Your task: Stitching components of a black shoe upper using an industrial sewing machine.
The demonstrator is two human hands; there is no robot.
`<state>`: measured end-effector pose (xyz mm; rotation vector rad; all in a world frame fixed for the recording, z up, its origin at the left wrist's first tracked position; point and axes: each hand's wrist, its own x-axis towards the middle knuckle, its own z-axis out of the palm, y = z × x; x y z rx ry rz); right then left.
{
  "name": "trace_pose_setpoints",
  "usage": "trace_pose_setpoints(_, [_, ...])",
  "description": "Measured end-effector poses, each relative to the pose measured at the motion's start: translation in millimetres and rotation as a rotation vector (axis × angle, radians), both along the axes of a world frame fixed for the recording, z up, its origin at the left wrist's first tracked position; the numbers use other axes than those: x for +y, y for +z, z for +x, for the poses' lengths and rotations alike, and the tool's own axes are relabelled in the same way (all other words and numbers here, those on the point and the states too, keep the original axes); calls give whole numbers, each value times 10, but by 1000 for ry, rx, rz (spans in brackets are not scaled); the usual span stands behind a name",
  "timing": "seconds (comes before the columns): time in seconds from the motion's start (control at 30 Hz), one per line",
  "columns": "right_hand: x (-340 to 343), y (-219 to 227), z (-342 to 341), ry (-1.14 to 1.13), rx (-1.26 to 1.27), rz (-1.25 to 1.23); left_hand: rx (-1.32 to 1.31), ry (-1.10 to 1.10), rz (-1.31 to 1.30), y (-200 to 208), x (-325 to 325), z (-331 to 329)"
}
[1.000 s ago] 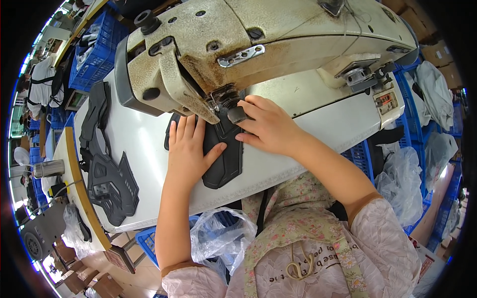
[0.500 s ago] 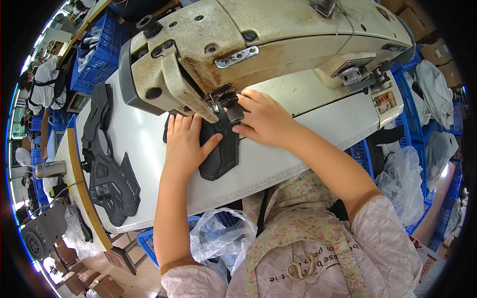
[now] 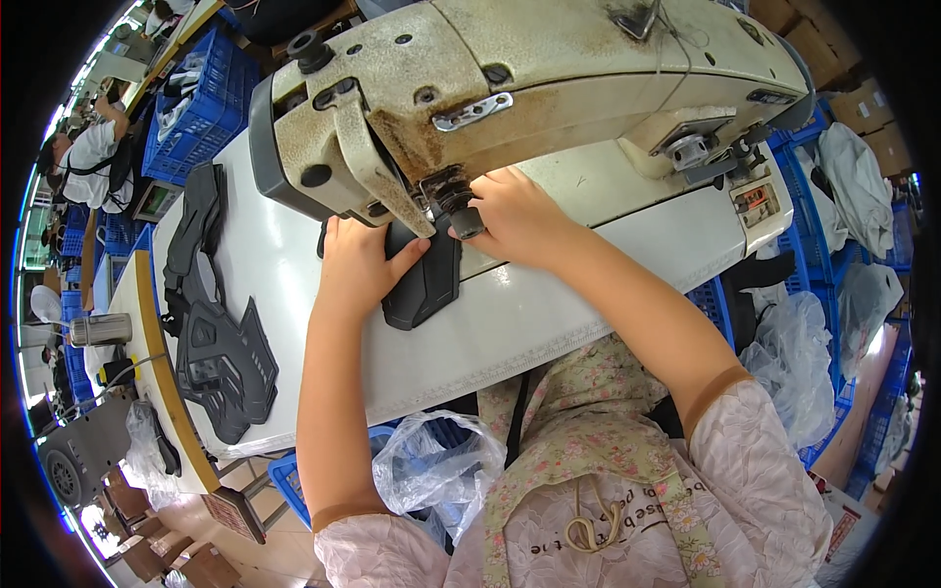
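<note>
A stiff black molded panel (image 3: 423, 292) lies on the white sewing table under the needle area of a worn cream industrial sewing machine (image 3: 578, 93). My left hand (image 3: 358, 257) rests on the panel's left part, palm down, with its thumb spread toward the presser foot. Some of its fingertips are hidden under the machine head. My right hand (image 3: 520, 218) lies on the other side of the needle area, thumb near the panel's right edge and fingers stretched forward, partly covered by the machine. The needle itself cannot be made out.
More black molded panels (image 3: 221, 358) and black strap-like pieces (image 3: 196, 220) lie on the table's left. Blue crates (image 3: 201, 108) stand beyond. A clear plastic bag (image 3: 441, 465) sits below the front edge. A co-worker (image 3: 93, 157) is at the far left.
The black panel has moved farther from me under the machine, and both hands have gone forward with it. At far left, a co-worker's arm is now raised.
</note>
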<state>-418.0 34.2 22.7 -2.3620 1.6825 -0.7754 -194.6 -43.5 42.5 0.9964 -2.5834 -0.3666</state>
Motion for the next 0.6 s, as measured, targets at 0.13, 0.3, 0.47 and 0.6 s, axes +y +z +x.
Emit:
trace_pose_setpoints(0.13, [-52,-33,9,-34,-48,-97,20,-20,-56,-56,-80,-1])
trace_pose_setpoints(0.3, [-75,-69,17,-38,-71,-62,56,-23,-31,-68,-113,3])
trace_pose_setpoints(0.47, [-82,-94,24,-29,-92,-60,86,-9,-29,-48,-65,7])
trace_pose_setpoints(0.6, [-69,-61,7,-71,-34,-52,-30,188,-186,-15,236,-91])
